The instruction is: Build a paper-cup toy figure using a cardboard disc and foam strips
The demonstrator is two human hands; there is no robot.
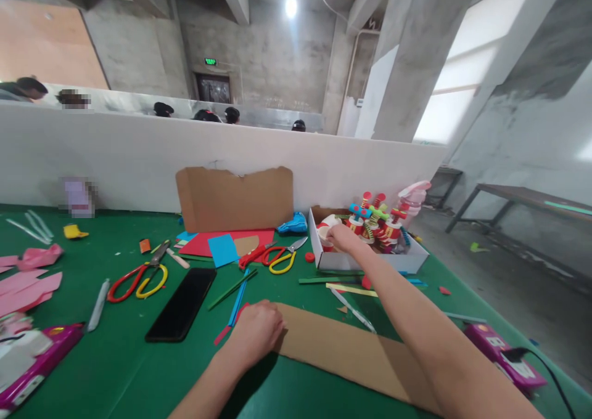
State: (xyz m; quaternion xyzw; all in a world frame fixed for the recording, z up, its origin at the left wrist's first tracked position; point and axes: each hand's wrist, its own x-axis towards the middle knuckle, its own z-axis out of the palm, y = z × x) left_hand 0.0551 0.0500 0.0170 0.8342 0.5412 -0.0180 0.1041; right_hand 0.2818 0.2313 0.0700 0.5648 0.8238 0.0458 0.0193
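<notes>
My left hand (256, 333) rests as a closed fist on the near end of a long brown cardboard sheet (351, 357) lying on the green table (115, 370). My right hand (343, 237) reaches far forward into a white cardboard box (370, 260) and closes on a red and white paper cup (326, 231) at its left end. The box also holds several colourful craft figures (377, 219) made of cups and sticks.
Two pairs of red and yellow scissors (139, 278) (275, 257), a black phone (181, 305), red and blue paper sheets (222, 246), paper strips, a propped cardboard piece (235, 197), pink paper (28, 283), pink boxes (504, 351). A white partition (139, 154) stands behind; people sit beyond it.
</notes>
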